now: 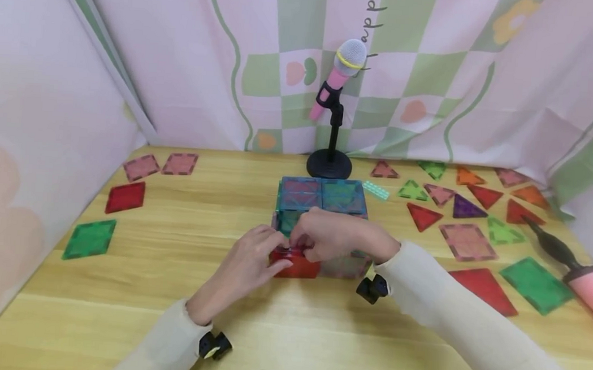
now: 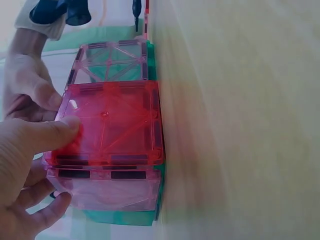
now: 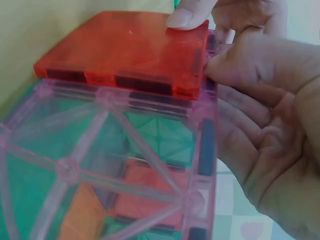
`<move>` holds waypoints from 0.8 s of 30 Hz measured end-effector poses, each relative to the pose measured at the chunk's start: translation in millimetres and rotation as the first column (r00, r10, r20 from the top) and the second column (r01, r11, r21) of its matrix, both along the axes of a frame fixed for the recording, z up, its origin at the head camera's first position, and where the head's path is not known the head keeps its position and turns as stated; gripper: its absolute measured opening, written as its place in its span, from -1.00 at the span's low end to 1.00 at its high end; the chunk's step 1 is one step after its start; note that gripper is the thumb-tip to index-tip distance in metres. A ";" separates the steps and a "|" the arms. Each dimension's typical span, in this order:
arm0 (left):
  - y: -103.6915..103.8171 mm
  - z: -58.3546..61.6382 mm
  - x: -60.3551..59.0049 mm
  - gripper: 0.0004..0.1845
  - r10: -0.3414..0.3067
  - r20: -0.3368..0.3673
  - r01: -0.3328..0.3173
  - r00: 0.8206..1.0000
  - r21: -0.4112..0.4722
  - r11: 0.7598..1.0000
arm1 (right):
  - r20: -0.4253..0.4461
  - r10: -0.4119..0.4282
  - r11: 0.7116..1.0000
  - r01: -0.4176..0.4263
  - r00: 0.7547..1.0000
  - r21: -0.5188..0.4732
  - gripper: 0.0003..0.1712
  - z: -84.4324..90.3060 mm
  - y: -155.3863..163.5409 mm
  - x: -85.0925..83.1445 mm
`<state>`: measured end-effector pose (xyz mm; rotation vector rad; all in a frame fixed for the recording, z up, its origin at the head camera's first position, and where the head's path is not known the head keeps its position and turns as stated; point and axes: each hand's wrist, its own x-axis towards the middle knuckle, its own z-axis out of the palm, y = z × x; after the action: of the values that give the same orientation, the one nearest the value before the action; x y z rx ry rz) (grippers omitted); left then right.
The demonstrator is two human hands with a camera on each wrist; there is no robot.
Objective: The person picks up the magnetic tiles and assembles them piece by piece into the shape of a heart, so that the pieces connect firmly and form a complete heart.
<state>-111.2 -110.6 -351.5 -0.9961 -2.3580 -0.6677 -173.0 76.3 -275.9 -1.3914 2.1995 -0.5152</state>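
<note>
Along the table's left edge, four loose square magnetic tiles lie flat and well apart from the work: two pink squares at the back, a red square nearer, and a green square nearest, probably laid out flat so each can be picked up easily.

Toward the middle, the left hand comes in from the lower left and grips the red tile at the front of the magnetic tile box; the left wrist view shows its thumb pressed flat on the tile's face with the other fingers curled beneath the edge, which seems to steady the tile against the box's frame. The right hand reaches over the box top and pinches the same red tile at its corner, a fingertip on its face in the right wrist view, so the tile sits seated against the pink-framed panel below it. Both hands thus hold one piece from opposite sides.

Behind the box stands a pink toy microphone on a black stand.

Further right, coloured triangles and larger tiles lie spread flat, and a pink-handled tool rests by the table's right edge.
</note>
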 end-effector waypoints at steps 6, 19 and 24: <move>-0.5 -1.1 0.6 -0.70 0.001 -0.013 -0.001 1.000 -0.020 1.000 | -0.021 -0.017 0.994 0.015 1.000 -0.108 -0.74 -5.5 5.0 1.5; -2.0 -0.3 -0.1 -0.74 -0.012 -0.013 0.012 1.000 -0.040 0.999 | -0.085 -0.103 0.972 0.082 0.991 -0.222 -0.76 -13.6 9.1 2.1; -1.5 -0.5 3.0 -0.74 0.022 -0.001 -0.022 1.000 -0.048 0.999 | -0.093 -0.123 0.969 0.099 0.988 -0.228 -0.78 -14.7 8.9 3.7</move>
<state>-108.2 -112.1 -352.0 -0.9886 -2.3913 -0.6055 -169.3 85.1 -290.6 -1.4432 2.3756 -0.7653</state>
